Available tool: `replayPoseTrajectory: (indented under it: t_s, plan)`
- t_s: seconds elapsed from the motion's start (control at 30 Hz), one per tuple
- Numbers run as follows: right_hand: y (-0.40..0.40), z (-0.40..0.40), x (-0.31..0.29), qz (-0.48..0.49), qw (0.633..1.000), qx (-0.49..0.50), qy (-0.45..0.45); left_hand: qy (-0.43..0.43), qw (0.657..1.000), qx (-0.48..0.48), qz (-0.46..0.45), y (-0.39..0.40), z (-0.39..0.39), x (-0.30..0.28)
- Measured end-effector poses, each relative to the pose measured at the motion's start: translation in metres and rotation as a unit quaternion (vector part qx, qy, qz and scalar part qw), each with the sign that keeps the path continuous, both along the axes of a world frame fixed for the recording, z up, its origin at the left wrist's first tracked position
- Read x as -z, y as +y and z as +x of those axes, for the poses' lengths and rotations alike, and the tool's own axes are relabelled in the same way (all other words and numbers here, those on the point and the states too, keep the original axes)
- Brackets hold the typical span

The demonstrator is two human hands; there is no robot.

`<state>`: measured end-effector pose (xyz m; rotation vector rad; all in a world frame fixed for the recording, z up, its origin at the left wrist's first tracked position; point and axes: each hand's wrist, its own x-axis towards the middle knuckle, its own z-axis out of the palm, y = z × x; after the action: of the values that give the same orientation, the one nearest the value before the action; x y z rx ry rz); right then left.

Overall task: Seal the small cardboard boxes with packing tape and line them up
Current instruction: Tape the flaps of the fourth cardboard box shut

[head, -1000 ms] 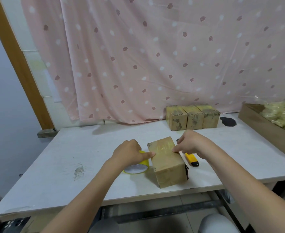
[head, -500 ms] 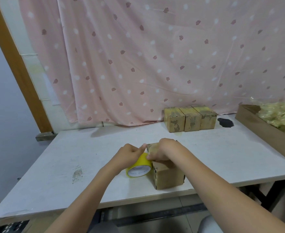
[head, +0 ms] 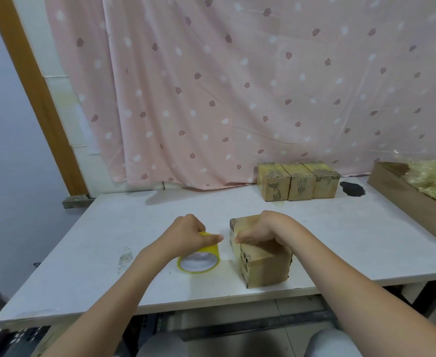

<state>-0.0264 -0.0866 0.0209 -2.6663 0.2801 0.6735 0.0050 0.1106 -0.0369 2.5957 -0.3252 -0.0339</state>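
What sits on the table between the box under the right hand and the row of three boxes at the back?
Nothing visible. The table is bare between the box under the right hand and the row of three boxes. The tape roll, held by the left hand, lies off to the left of that path.

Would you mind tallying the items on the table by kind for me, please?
Small cardboard boxes: 4, one under the right hand at, and three in a row at the back
Yellow tape roll, held by the left hand: 1
Large open cardboard box: 1
Total: 6
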Motion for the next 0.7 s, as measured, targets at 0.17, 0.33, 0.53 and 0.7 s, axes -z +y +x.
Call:
replayPoseTrajectory:
  t_s: [0.17, 0.33, 0.53, 0.7]
  plan:
    - [0.002, 0.005, 0.008, 0.006, 0.999, 0.02, -0.032, -0.009, 0.995, -0.07, 0.065, -0.007, -0.008, 0.005]
    - [-0.015, 0.004, 0.013, 0.158, 0.979, 0.101, -0.08, 0.023, 0.997, -0.062, -0.051, -0.008, -0.009, -0.004]
    - [-0.039, 0.002, 0.023, 0.249, 0.955, 0.151, -0.065, 0.037, 0.986, 0.005, -0.165, 0.004, -0.013, -0.013]
    - [-0.043, 0.003, 0.028, 0.293, 0.94, 0.16, -0.068, -0.015, 0.999, -0.017, -0.048, 0.002, -0.007, -0.02]
